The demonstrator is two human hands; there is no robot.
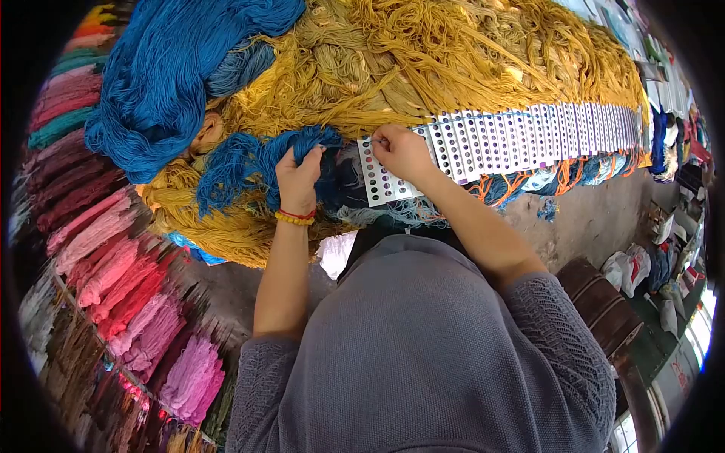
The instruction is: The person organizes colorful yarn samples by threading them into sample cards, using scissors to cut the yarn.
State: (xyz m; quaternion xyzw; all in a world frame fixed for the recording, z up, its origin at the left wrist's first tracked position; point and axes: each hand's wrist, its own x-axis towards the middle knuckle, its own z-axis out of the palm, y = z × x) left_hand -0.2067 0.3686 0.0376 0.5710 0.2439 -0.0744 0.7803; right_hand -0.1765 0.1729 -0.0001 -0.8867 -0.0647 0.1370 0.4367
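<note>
Head view: the left hand is closed on blue yarn trailing leftward; the right hand, apart, pinches over punched cards, its hold unclear. The blue yarn looks light, soft, tangle-prone, best gripped around its bulk. Gold yarn lies beyond.

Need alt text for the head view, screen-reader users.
A person's left hand holds blue yarn; the right hand, fingers curled, is at the left end of a long row of white cards with dark dots. Golden yarn is heaped beyond; pink and red skeins line the left side.
</note>
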